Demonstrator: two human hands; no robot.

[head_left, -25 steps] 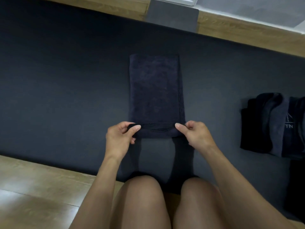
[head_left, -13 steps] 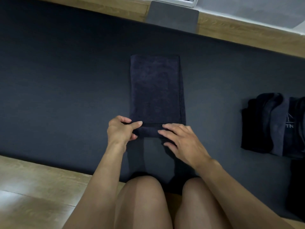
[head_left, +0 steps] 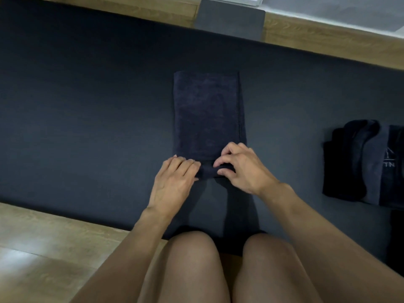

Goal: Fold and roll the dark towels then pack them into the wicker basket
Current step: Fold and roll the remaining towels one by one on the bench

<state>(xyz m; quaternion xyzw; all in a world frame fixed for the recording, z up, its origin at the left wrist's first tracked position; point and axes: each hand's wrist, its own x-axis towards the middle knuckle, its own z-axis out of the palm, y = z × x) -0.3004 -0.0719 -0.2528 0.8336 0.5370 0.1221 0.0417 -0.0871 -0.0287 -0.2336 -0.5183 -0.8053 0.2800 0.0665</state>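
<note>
A dark navy towel (head_left: pixel 206 112), folded into a long narrow strip, lies lengthwise on the dark mat (head_left: pixel 87 119) in front of me. Its near end is turned over into a small tight roll. My left hand (head_left: pixel 175 182) presses on the left end of that roll with its fingers flat. My right hand (head_left: pixel 240 169) pinches the roll's right part between thumb and fingers. No wicker basket is in view.
A pile of dark and grey towels (head_left: pixel 367 162) lies on the mat at the right edge. A grey pad (head_left: pixel 229 18) sits at the mat's far edge. Wooden floor (head_left: pixel 43 248) borders the mat near and far. My knees (head_left: pixel 218 259) rest at the mat's near edge.
Both hands have closed in on the towel's near end and turned it over away from me, forming the first turn of a roll. The right hand went from flat to pinching.
</note>
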